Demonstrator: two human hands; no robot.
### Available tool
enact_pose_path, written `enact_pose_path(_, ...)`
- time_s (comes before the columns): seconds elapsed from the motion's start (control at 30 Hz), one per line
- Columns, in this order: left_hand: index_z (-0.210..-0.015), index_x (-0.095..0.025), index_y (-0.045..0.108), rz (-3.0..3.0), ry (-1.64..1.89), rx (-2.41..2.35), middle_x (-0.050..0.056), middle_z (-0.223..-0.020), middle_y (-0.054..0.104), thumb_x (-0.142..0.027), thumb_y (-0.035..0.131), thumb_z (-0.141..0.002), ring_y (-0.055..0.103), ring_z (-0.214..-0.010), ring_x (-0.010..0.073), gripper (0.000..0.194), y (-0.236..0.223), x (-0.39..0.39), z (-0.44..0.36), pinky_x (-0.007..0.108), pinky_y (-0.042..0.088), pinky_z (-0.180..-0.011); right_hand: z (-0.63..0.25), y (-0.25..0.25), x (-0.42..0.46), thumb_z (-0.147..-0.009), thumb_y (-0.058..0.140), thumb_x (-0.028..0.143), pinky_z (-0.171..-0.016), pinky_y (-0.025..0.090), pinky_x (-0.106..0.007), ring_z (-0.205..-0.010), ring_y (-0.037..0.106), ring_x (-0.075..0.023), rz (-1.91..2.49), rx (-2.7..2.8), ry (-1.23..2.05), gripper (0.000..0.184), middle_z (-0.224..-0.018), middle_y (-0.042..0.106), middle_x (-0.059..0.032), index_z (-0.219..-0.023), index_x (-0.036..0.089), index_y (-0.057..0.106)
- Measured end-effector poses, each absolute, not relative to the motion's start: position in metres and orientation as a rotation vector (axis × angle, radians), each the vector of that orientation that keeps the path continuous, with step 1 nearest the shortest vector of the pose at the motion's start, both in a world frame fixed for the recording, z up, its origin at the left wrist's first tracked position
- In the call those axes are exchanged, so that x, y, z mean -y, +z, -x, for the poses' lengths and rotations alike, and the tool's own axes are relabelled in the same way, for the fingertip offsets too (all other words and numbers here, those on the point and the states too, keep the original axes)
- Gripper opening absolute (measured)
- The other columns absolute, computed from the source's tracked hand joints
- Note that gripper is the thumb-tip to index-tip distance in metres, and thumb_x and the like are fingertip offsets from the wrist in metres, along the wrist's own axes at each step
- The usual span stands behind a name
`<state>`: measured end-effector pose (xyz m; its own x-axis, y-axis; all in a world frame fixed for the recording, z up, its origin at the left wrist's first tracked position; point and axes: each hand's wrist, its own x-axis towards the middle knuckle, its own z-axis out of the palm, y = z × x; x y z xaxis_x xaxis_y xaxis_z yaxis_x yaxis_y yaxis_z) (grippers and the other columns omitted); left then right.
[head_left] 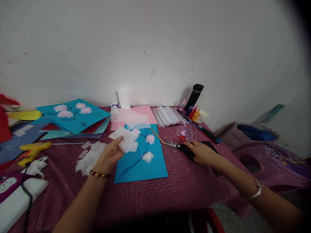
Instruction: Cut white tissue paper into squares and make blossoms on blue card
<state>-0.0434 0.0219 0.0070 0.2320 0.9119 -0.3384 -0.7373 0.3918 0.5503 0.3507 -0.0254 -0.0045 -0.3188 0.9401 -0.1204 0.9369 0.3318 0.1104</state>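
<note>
My left hand (111, 157) pinches a white piece of thin paper (124, 138) between thumb and fingers, over the left edge of a blue sheet (143, 173). On that sheet are a dark painted branch and fluffy white and pinkish paper flowers (148, 157). My right hand (202, 153) is closed at the black handles of a pair of scissors (178, 146), which lie low over the table with their blades pointing left. Its fingertips are partly hidden. A thin wooden stick (157, 136) rests across the sheet's right edge.
Cut white paper pieces (91, 158) lie left of the sheet, near a yellow glue gun (34, 152). Behind are a finished blue picture (75, 116), glue sticks (167, 116), paint bottles (194, 113), a black flask (193, 97) and a clear paint dish (186, 134). A pink stool (262, 161) stands right.
</note>
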Motion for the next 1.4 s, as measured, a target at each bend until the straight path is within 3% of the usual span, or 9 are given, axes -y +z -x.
enact_pose_path(0.17,-0.126,-0.009,0.054,-0.33,1.211,-0.687,0.011,-0.094,0.075,-0.005,0.045,-0.089,0.072,-0.082,0.02,0.038,-0.001,-0.027,0.043,0.034,0.056,-0.085,-0.357,0.004,0.025,-0.074,0.056,0.017,-0.078,0.045,-0.038,-0.09,0.062,-0.0293,-1.833,-2.51,-0.068,0.056,-0.102,0.064,-0.0135,-0.13,0.02,0.052)
enact_pose_path(0.23,-0.125,-0.008,0.055,-0.325,1.199,-0.701,0.011,-0.095,0.075,-0.007,0.047,-0.089,0.072,-0.084,0.0212,0.037,0.0,-0.026,0.043,0.036,0.055,-0.088,-0.354,0.012,0.034,-0.075,0.054,0.017,-0.084,0.045,-0.041,-0.097,0.061,-0.0294,-1.938,-2.603,-0.232,0.057,-0.109,0.063,-0.0133,-0.132,0.021,0.051)
enact_pose_path(0.33,-0.12,-0.008,0.057,-0.321,1.201,-0.732,0.011,-0.092,0.075,-0.007,0.049,-0.088,0.072,-0.086,0.0226,0.033,0.003,-0.023,0.042,0.037,0.055,-0.089,-0.332,0.023,0.053,-0.077,0.052,0.017,-0.095,0.041,-0.042,-0.119,0.05,-0.0281,-1.876,-2.808,-0.995,0.072,-0.136,0.049,-0.015,-0.145,0.022,0.028)
enact_pose_path(0.43,-0.109,-0.008,0.062,-0.349,1.252,-0.727,0.01,-0.087,0.075,-0.006,0.053,-0.085,0.072,-0.082,0.022,0.026,0.004,-0.022,0.042,0.035,0.057,-0.084,-0.292,0.022,0.064,-0.079,0.061,0.027,-0.086,0.045,-0.04,-0.106,0.056,-0.0262,-1.411,-2.703,-1.935,0.083,-0.125,0.055,-0.0147,-0.149,0.023,0.016)
enact_pose_path(0.57,-0.09,-0.011,0.065,-0.357,1.361,-0.749,0.006,-0.076,0.075,-0.004,0.059,-0.081,0.071,-0.068,0.0182,0.013,0.006,-0.022,0.048,0.03,0.059,-0.075,-0.239,-0.003,0.055,-0.086,0.058,0.048,-0.067,0.044,-0.03,-0.074,0.056,-0.0163,-0.971,-2.312,-2.831,0.062,-0.09,0.059,-0.0052,-0.139,0.023,0.039)
enact_pose_path(0.67,-0.085,-0.011,0.065,-0.319,1.432,-0.803,0.005,-0.072,0.074,-0.004,0.06,-0.079,0.07,-0.062,0.0169,0.011,0.008,-0.024,0.053,0.029,0.059,-0.07,-0.22,-0.023,0.043,-0.083,0.059,0.054,-0.054,0.04,-0.024,-0.06,0.052,-0.0124,-0.786,-1.939,-3.22,0.06,-0.077,0.056,-0.0021,-0.132,0.021,0.047)
enact_pose_path(1.03,-0.081,-0.011,0.066,-0.331,1.5,-0.881,0.004,-0.074,0.074,-0.001,0.06,-0.078,0.069,-0.061,0.0156,0.012,0.005,-0.027,0.051,0.027,0.058,-0.063,-0.226,-0.041,0.038,-0.086,0.062,0.046,-0.052,0.04,-0.023,-0.059,0.053,-0.0115,-0.777,-1.945,-3.179,0.056,-0.077,0.06,-0.0029,-0.134,0.021,0.048)
enact_pose_path(1.4,-0.087,-0.013,0.069,-0.553,1.446,-0.878,0.004,-0.078,0.075,-0.011,0.074,-0.071,0.069,-0.066,0.0158,0.017,0.001,-0.022,0.047,0.026,0.057,-0.07,-0.223,-0.042,0.035,-0.083,0.063,0.049,-0.051,0.04,-0.022,-0.059,0.053,-0.0112,-0.764,-1.792,-3.252,0.06,-0.078,0.059,-0.0027,-0.133,0.019,0.046)
